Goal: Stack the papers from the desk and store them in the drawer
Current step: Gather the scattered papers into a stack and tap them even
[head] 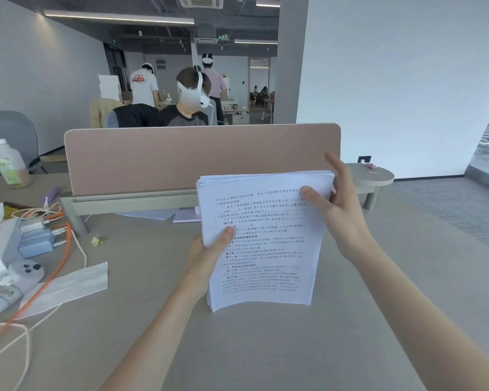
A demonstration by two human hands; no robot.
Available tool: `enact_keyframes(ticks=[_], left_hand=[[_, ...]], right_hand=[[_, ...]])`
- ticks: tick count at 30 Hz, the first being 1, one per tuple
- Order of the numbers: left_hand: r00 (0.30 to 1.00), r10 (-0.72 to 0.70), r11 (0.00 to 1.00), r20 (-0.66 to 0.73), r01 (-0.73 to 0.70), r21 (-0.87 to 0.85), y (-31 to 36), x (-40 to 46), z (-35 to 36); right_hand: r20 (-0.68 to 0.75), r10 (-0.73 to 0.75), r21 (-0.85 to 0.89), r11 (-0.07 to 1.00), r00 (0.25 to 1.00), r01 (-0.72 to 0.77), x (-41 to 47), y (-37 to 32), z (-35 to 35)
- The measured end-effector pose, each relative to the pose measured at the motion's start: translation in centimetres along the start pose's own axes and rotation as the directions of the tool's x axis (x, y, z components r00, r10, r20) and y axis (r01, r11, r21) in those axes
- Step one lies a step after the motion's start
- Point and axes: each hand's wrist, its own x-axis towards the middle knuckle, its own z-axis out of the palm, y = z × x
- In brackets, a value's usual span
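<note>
A stack of printed white papers (261, 244) is held upright above the grey desk (237, 348), its bottom edge close to the desk top. My left hand (206, 258) grips the stack's left edge with the thumb on the front sheet. My right hand (336, 210) holds the upper right corner, thumb in front and fingers behind. More white sheets (164, 213) lie flat under the pink partition (198, 156). No drawer is in view.
At the left lie a power strip with chargers (23, 241), orange and white cables (54, 280), a white controller (14, 283), a tissue (71, 286), a yellow binder clip (97, 240) and a bottle (7, 165). A person with a headset sits behind the partition.
</note>
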Motion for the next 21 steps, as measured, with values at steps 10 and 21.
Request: enact_keyframes(ticks=[10, 21], left_hand=[[0.999, 0.007, 0.995, -0.035, -0.003, 0.097, -0.7, 0.4, 1.0], [0.989, -0.069, 0.979, -0.132, 0.093, 0.184, -4.2, -0.5, 1.0]], right_hand=[[0.026, 0.217, 0.207, 0.954, 0.976, -0.217, -3.1, 6.1, 1.7], [-0.072, 0.244, 0.076, 0.968, 0.967, -0.239, -5.1, 9.4, 2.8]])
